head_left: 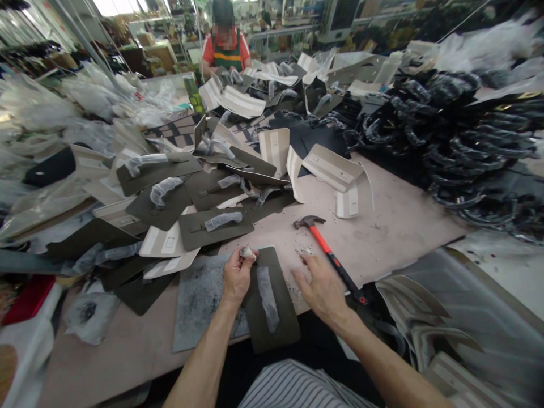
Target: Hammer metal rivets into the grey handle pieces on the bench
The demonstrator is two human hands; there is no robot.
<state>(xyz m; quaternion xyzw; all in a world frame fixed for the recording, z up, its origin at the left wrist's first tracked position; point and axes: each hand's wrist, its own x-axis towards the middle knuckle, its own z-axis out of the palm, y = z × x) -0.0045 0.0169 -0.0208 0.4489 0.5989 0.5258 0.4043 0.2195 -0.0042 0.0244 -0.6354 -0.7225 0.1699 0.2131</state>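
My left hand (237, 276) is closed round a short metal punch (245, 252), whose round top end sticks up out of the fist. Its lower end is hidden. Just beneath is the upper edge of a dark olive panel (278, 303) with a plastic-wrapped handle (267, 300). The panel lies partly on a worn grey plate (198, 309) and overhangs the table's near edge. My right hand (321, 286), slightly blurred, hovers right of the panel with fingers apart and nothing in it. A claw hammer (325, 246) with a red and black handle lies just beyond that hand.
Many similar panels with wrapped handles (216, 226) are heaped at the left and back of the table (382, 241). Stacked black pieces with wrapped handles (463, 147) rise at the right. Curved panels (412, 306) lie at the near right. Across the table sits another person (225, 51).
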